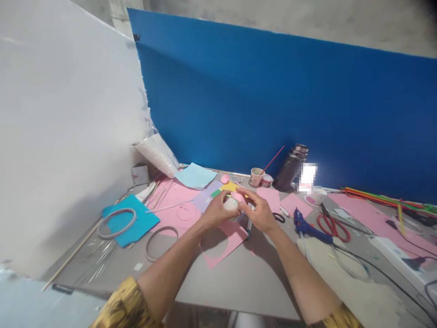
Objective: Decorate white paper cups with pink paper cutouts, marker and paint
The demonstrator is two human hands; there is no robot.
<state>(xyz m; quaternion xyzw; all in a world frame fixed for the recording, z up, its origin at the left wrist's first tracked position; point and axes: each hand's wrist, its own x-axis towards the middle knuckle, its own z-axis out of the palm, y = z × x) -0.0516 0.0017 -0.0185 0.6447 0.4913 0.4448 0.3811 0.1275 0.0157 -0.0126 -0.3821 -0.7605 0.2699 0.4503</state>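
Note:
My left hand (pixel 217 211) is curled round a small white, ridged piece (pixel 231 203) that looks like part of a paper cup. On the far side of it, my right hand (pixel 260 210) pinches a pink paper piece (pixel 238 197) against it. Fingers cover much of both pieces. Below my hands lies a pink sheet (pixel 235 234) with a round hole cut out. Yellow paper (pixel 229 187) and purple paper (pixel 205 197) are just behind them.
A blue glue gun (pixel 312 230) and red-handled scissors (pixel 344 230) lie at right. Behind stand a dark flask (pixel 289 171) and a cup with a red stick (pixel 256 177). Tape rings (pixel 118 223), blue paper (pixel 143 228) and stacked paper cups (pixel 159 155) are at left.

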